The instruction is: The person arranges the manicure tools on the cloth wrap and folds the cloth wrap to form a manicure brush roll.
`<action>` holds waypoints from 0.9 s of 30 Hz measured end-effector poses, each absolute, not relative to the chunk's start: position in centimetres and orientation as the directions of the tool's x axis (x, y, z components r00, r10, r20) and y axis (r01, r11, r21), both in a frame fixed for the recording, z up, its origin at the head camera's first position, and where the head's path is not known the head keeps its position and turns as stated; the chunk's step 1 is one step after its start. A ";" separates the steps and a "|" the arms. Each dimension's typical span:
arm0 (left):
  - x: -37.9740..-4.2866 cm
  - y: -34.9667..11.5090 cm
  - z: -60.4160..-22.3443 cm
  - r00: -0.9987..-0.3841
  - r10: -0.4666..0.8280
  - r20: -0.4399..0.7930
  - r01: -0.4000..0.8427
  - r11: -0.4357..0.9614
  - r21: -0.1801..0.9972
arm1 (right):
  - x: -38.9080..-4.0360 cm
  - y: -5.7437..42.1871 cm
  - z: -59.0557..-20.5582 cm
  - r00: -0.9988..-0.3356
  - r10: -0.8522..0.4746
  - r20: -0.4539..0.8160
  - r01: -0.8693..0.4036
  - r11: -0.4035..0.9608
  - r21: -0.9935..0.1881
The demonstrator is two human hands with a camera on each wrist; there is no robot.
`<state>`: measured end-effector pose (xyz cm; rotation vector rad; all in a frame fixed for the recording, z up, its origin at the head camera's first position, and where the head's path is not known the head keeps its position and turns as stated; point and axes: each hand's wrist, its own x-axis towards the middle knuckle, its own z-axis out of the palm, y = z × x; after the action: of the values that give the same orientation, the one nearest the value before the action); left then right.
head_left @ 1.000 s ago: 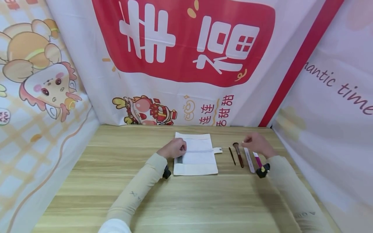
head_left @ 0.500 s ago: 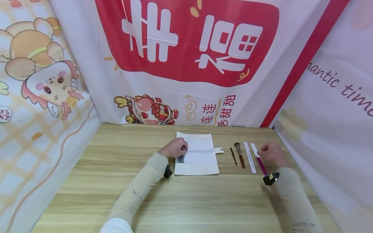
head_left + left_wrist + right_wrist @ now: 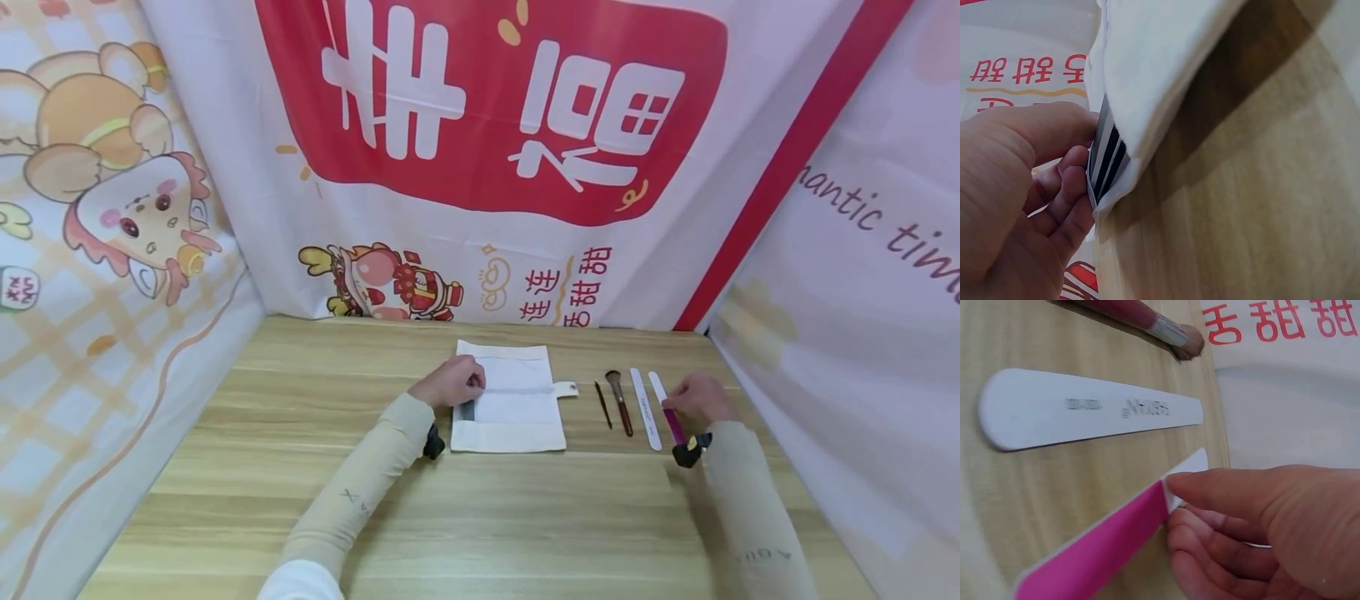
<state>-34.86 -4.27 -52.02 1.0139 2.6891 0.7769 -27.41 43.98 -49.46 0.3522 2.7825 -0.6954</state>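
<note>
Pinching the pink file (image 3: 1094, 550) near its white far end, the right hand (image 3: 697, 398) has its thumb and fingers (image 3: 1222, 487) curled round it at the right side of the desk (image 3: 480, 517). The file is tilted in the wrist view, though I can't tell if its near end is off the wood. Just left of it lies a white file (image 3: 645, 408), flat on the desk, with small print on it that's too blurry to read. Left of that is a brush (image 3: 619, 402) with a reddish handle and bristles pointing to the far side, and then a thin dark stick (image 3: 603, 404), too small to make out.

Over at the middle, the left hand (image 3: 452, 382) rests on the left edge of a cream pouch (image 3: 517, 408), which lies open and flat with a little tab sticking out on its right. The left wrist view shows the fingers (image 3: 1063, 206) curled, gripping the cloth edge along with something dark and striped tucked inside it. Both forearms are in beige sleeves.
</note>
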 end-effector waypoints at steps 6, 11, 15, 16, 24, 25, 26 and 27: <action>-35.0 -4.4 -52.1 -0.771 0.635 0.040 0.557 0.643 0.526 | -28.5 43.9 -48.2 -0.919 0.118 -0.376 0.264 0.893 -0.365; -35.0 -4.2 -52.2 -0.769 0.639 0.024 0.555 0.648 0.522 | -28.7 44.0 -47.6 -0.899 0.080 -0.430 0.241 0.911 -0.335; -34.8 -4.0 -52.1 -0.774 0.633 0.000 0.537 0.656 0.530 | -28.6 44.0 -47.6 -0.898 0.065 -0.436 0.227 0.916 -0.332; -34.8 -3.9 -52.0 -0.777 0.630 -0.005 0.530 0.658 0.535 | -28.6 44.0 -47.7 -0.897 0.069 -0.437 0.236 0.910 -0.340; -34.5 -3.9 -51.6 -0.796 0.604 -0.030 0.494 0.678 0.544 | -28.9 44.3 -47.8 -0.918 0.039 -0.394 0.214 0.887 -0.410; -34.5 -3.9 -51.7 -0.797 0.603 -0.031 0.493 0.679 0.544 | -29.0 44.3 -47.7 -0.920 0.031 -0.390 0.202 0.891 -0.406; -34.5 -3.9 -51.7 -0.796 0.604 -0.030 0.495 0.680 0.542 | -29.0 44.2 -47.5 -0.921 0.032 -0.388 0.201 0.893 -0.404; -34.4 -3.9 -51.7 -0.796 0.605 -0.031 0.496 0.679 0.541 | -29.0 44.2 -47.4 -0.925 0.019 -0.380 0.182 0.900 -0.397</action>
<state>-34.43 -3.91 -51.69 0.8916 2.6848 0.7740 -29.03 44.19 -47.39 0.1479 2.6932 -0.6126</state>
